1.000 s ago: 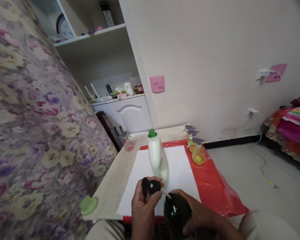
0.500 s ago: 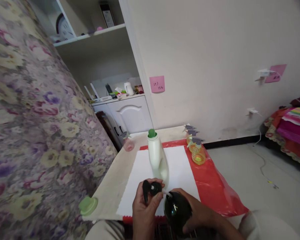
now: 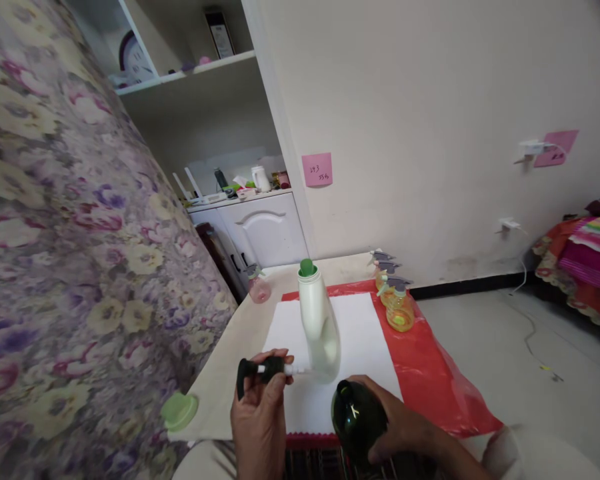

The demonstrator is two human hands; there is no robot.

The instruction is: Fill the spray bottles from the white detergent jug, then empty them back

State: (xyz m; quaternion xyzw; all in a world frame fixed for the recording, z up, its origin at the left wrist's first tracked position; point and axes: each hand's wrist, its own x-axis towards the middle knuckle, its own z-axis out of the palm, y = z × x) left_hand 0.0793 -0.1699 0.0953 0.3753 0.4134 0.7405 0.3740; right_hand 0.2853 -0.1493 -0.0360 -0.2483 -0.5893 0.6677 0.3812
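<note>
My left hand (image 3: 263, 407) is closed on a black pump dispenser head (image 3: 271, 368), its pale tube pointing right toward the big bottle's base. My right hand (image 3: 397, 427) wraps round a dark green rounded bottle (image 3: 357, 420), which has an uncovered neck and sits near the table's front edge. Pump and bottle are apart. Behind both hands a tall pale green jug-style bottle (image 3: 316, 310) with a handle stands on white paper (image 3: 357, 333); a green spout shows in its top. To the left lies a light green cap (image 3: 180, 410).
Several spray bottles (image 3: 399, 313) with yellowish liquid line the right side on red plastic sheeting (image 3: 435, 387). A pink spray bottle (image 3: 259, 287) stands at the table's back left. A floral curtain (image 3: 80, 233) hangs close on the left.
The pump head has moved left, away from the green bottle; its tube, which was at the bottle's neck, is now out. My right hand still holds the bottle in nearly the same place.
</note>
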